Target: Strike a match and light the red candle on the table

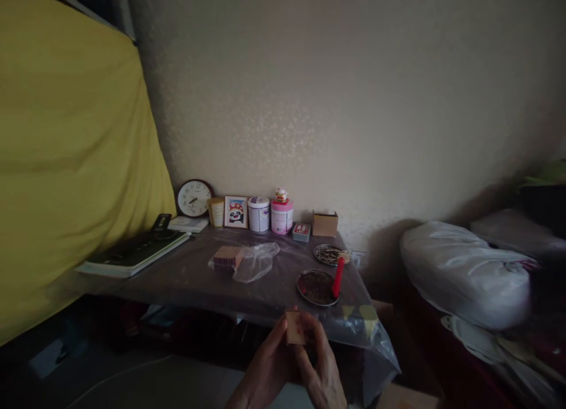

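Note:
In front of the table's near edge, my left hand [270, 357] and my right hand [322, 362] are closed around a small tan matchbox [294, 328]. The fingers grip it from both sides, with its light flat face turned towards me. On the table beyond lies a stack of similar small boxes [227, 257] in a clear plastic bag [259, 261]. A round metal plate [312, 288] with dark contents stands just past my right hand, and a red-handled tool [338, 277] rests on it. Behind it, another plate [325, 254] holds loose matchsticks [339, 256].
Plastic sheeting covers the table [186, 279]. Along the wall stand a clock [194, 198], a picture frame [236, 212], two tubs [259, 214] and a cardboard box [325, 224]. A large book [137, 253] lies left; a white bag [464, 273] sits right.

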`<state>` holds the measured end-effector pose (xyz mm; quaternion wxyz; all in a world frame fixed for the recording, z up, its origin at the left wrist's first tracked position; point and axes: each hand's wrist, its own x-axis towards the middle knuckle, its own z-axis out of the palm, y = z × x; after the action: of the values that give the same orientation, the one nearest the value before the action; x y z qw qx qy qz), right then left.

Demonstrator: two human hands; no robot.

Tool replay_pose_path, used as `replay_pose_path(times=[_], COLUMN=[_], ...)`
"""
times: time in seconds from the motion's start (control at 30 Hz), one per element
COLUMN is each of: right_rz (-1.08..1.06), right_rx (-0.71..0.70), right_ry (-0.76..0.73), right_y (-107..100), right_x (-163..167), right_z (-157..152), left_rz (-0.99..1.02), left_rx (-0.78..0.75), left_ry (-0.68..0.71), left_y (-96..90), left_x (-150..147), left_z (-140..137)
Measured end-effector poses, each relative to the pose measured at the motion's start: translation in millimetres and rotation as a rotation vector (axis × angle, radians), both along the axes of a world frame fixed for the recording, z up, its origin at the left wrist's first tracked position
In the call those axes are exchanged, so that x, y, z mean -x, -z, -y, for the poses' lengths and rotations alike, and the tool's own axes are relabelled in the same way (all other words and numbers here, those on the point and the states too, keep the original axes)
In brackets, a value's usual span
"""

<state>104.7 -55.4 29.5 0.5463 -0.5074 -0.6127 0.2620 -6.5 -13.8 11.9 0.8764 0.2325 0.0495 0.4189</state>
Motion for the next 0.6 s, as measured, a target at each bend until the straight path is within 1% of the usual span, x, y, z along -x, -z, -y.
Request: replay_pose_path(times=[0.13, 0.23, 0.3, 0.4, 0.5, 0.53, 0.6], right_rz=[0.009, 0.007, 0.003, -0.014, -0.055, -0.065, -0.086], right_rx=[0.032, 0.012, 0.024, 0.101, 0.163, 0.176, 0.194], right_ry=[-0.001, -0.048, -0.091, -0.176, -0.254, -0.25, -0.185], right_y=[-1, -2, -4, -12, -18, -19, -18], right_x=[0, 0, -2, -7, -16, -19, -27], right_z=[0, -1, 0, 1, 0, -1, -5], left_rz=[-0.008, -0.016, -0.025, -0.052, -0.06, -0.06, -0.079], left_rx=[0.003, 0.006, 0.022, 0.056, 0.123, 0.151, 0.185], left_ry=[0.048, 0.039, 0.013, -0.042, -0.056, -0.051, -0.038], left_y=[-1.1, -1.5, -1.8, -1.6, 0.7, 1.8, 4.1], left_x=[1, 2, 3, 5, 7, 7, 8], left_z=[2, 3, 3, 1, -2, -3, -4])
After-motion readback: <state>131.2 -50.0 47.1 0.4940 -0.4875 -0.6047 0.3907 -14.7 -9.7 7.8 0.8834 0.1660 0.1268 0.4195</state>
